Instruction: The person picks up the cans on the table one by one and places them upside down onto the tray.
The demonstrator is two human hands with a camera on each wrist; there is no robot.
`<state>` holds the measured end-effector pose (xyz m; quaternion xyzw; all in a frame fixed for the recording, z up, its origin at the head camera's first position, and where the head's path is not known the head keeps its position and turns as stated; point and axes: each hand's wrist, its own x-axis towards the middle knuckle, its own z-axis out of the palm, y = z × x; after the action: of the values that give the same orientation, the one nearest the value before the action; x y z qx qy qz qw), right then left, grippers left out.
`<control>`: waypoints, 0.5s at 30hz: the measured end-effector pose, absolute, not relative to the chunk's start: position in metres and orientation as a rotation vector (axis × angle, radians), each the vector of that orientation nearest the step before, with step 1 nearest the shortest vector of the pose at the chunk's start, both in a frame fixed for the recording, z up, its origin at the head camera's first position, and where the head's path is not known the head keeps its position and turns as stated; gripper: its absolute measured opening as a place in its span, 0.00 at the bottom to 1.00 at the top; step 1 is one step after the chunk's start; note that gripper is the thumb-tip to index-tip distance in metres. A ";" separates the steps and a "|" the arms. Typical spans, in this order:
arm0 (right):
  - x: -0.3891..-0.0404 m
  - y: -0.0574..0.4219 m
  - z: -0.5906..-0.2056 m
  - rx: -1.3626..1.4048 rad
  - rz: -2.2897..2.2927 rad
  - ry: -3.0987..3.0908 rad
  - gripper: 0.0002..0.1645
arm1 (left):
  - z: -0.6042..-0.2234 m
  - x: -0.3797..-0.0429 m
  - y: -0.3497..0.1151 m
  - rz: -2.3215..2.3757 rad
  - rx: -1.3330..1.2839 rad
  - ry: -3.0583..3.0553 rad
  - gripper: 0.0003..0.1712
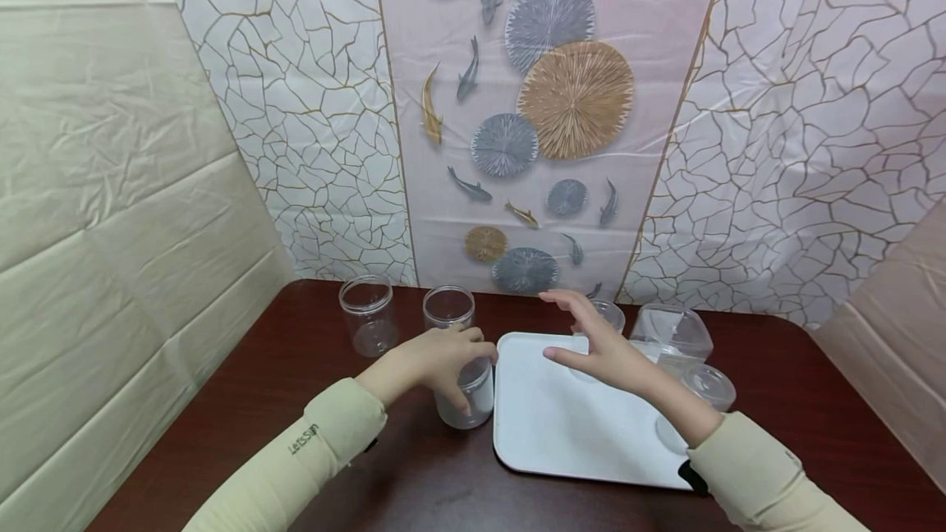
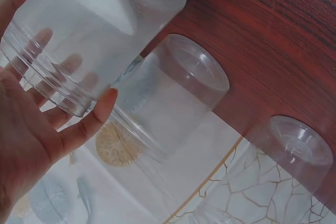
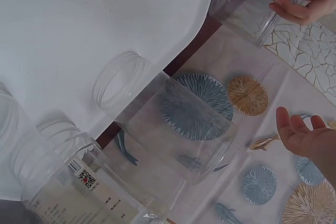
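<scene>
My left hand (image 1: 454, 355) grips the rim end of a clear plastic jar (image 1: 466, 405) just left of the white tray (image 1: 550, 442). In the left wrist view, thumb and fingers spread around that jar's ridged rim; the jar is upright, mouth up. Behind it stands a second clear jar (image 1: 448, 302), and a third clear jar (image 1: 369, 318) is farther left. Over the tray, my right hand (image 1: 602, 351) hangs with fingers apart and loosely bent, holding nothing. Beneath and behind it, a clear jar (image 3: 173, 119) stands mouth down on the tray.
Toward the tray's right side are a squarish clear jar (image 1: 672, 331) and a round clear jar (image 1: 709, 388), partly hidden by my right forearm. A printed label (image 3: 89, 182) shows on one jar. A patterned cloth (image 1: 517, 212) hangs behind the dark red table (image 1: 296, 401).
</scene>
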<state>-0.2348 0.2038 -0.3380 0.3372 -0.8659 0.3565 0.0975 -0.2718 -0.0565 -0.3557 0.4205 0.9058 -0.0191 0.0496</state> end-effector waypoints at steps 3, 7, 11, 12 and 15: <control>-0.234 0.205 -0.338 1.012 1.050 -2.536 0.39 | -0.354 -0.272 -0.060 0.001 1.274 2.766 0.41; -0.234 0.206 -0.339 1.030 1.042 -2.485 0.39 | -0.349 -0.271 -0.066 0.096 1.261 2.773 0.41; -0.233 0.206 -0.339 1.019 1.046 -2.496 0.39 | -0.345 -0.272 -0.071 0.205 1.257 2.772 0.41; -0.232 0.207 -0.338 1.012 1.043 -2.508 0.39 | -0.344 -0.272 -0.072 0.235 1.257 2.772 0.41; -0.232 0.207 -0.336 0.987 1.048 -2.551 0.39 | -0.342 -0.273 -0.076 0.306 1.274 2.788 0.41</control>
<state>-0.2317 0.2072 -0.3365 0.3350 -0.8660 0.3558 0.1059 -0.2729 -0.0756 -0.3424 0.4134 0.9046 0.0991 0.0303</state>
